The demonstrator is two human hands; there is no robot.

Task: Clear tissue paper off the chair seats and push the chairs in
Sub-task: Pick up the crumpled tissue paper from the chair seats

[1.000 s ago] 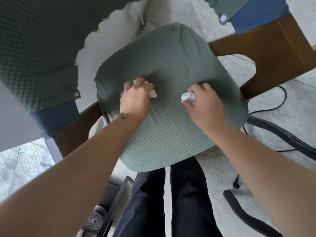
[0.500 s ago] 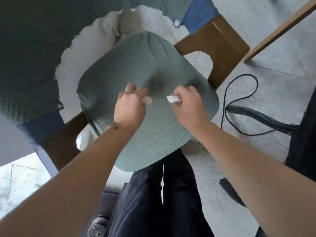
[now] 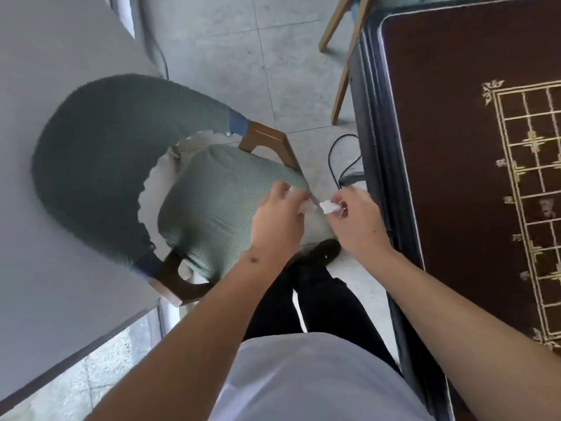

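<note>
My left hand (image 3: 277,220) is curled around a crumpled wad of white tissue paper (image 3: 307,205), of which only a corner shows past the knuckles. My right hand (image 3: 356,220) pinches a second crumpled white tissue wad (image 3: 329,207) between thumb and fingertips. The two wads sit almost touching, both lifted off the seat and held over its right front corner.

The green waffle-knit seat cushion (image 3: 212,202) lies to the left of and below both hands; I see no tissue remaining on it. The chair's curved, green-covered backrest (image 3: 100,147) wraps the far left side, close against the grey wall panel (image 3: 45,56). The brown wooden armrest (image 3: 267,141) is just beyond my left hand.

In my judgement, the coming move turns on the dark brown table with a gold grid pattern (image 3: 473,147), immediately right of my right hand; that hand is the nearer one to it. The chair faces that table, so pushing in would run left to right.

The gold markings on the table are too blurred to read. I find no brand or label.
</note>
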